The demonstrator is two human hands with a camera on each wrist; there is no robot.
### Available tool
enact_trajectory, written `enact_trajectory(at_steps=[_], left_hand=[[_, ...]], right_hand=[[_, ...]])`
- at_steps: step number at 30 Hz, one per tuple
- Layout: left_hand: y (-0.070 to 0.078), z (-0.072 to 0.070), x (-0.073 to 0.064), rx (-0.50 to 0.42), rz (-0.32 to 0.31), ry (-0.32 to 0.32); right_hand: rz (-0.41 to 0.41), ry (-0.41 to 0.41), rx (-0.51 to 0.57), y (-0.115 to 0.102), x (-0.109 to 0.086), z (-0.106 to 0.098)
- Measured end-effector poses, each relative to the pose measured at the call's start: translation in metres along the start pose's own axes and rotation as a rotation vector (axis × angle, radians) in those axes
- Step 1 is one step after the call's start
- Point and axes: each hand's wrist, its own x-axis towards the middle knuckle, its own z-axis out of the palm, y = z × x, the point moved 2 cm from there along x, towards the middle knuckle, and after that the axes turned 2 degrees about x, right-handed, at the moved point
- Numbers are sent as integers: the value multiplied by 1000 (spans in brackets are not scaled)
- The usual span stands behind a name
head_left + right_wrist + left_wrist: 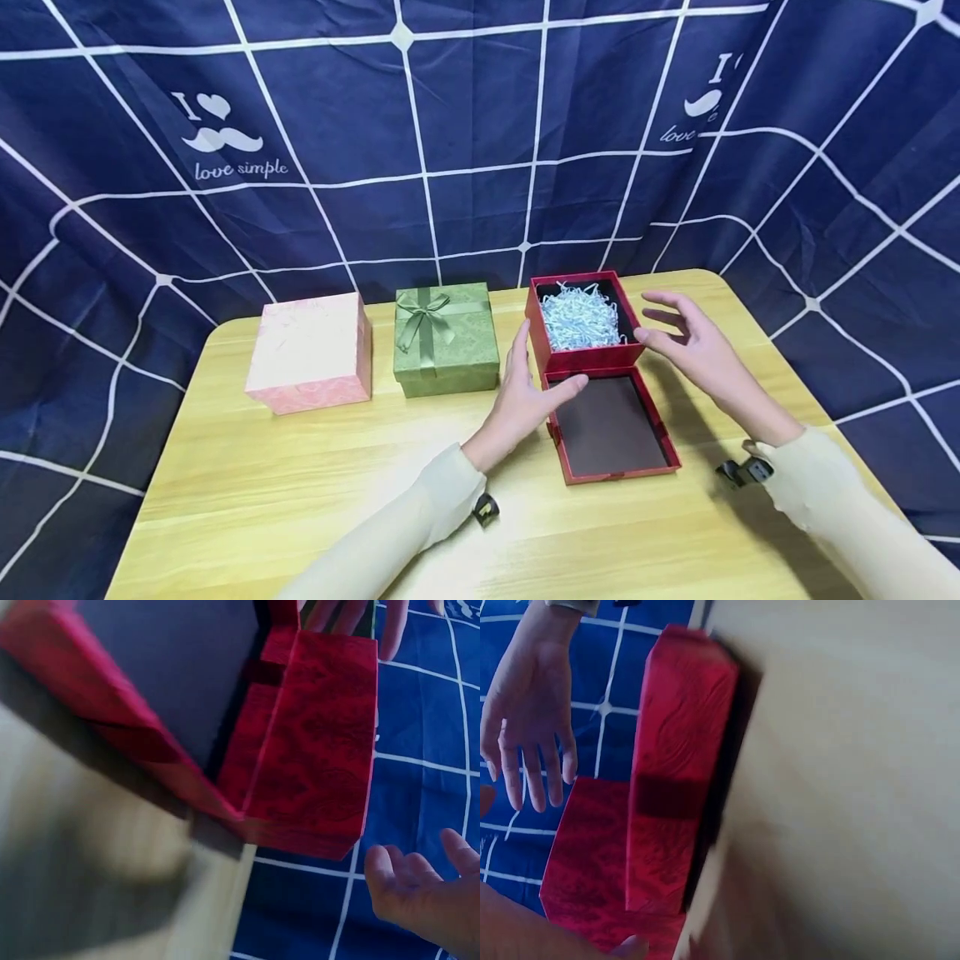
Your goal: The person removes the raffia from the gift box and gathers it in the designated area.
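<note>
A red gift box [592, 358] stands uncovered at the right back of the table, filled with pale blue shredded paper [579, 317]. Right in front of it lies its red lid [573, 481], dark inside facing up. My left hand [517, 402] is at the box's left side, fingers extended and thumb over the lid's back edge. Beside the right wall is my right hand [688, 337], fingers loosely bent; in the right wrist view that hand [424, 892] is apart from the box [319, 750]. Neither hand holds anything. Whether the left fingers touch the box, I cannot tell.
To the left stand a green gift box [450, 346] with a ribbon bow and, farther left, a pink box [311, 350], both covered. The wooden table [360, 492] backs onto a dark blue curtain [480, 125] with white lines.
</note>
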Motion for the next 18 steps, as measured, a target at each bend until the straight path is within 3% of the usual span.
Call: enact_trajectory(at_steps=[6,11,18], left_hand=[[6,-1,31,-67,89,17],[8,-5,49,-75,119,14],[7,1,61,-34,24,-18]], right_hand=[[-7,-118,-16,-17,30,9],[56,-262,-27,-23,49,18],[221,-391,45,-19,70,25]])
